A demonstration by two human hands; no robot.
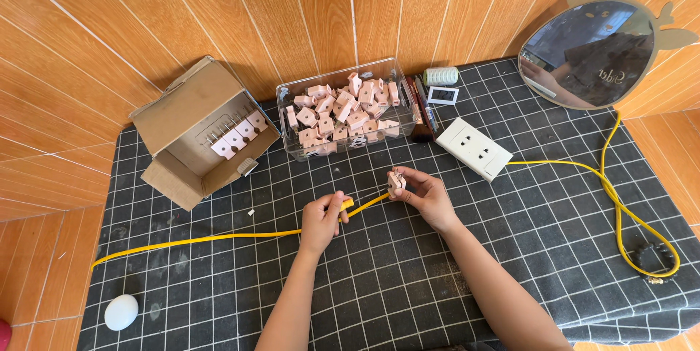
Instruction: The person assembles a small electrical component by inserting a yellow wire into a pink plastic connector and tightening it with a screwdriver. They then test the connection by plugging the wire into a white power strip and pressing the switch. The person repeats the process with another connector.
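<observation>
We pinched a small pink plug (396, 182) between the fingertips of our right hand (426, 198) while our left hand (323, 221) closed around a yellow cable (219, 236), both held just above the black checked tablecloth (408, 278). Behind our hands stood a clear plastic tub (343, 109) heaped with more pink plugs, an open cardboard box (200, 132) to its left and a white socket block (474, 148) to its right. A round mirror (589, 52) leaned against the wooden wall, and a white egg-shaped object (121, 312) lay at the near left corner.
</observation>
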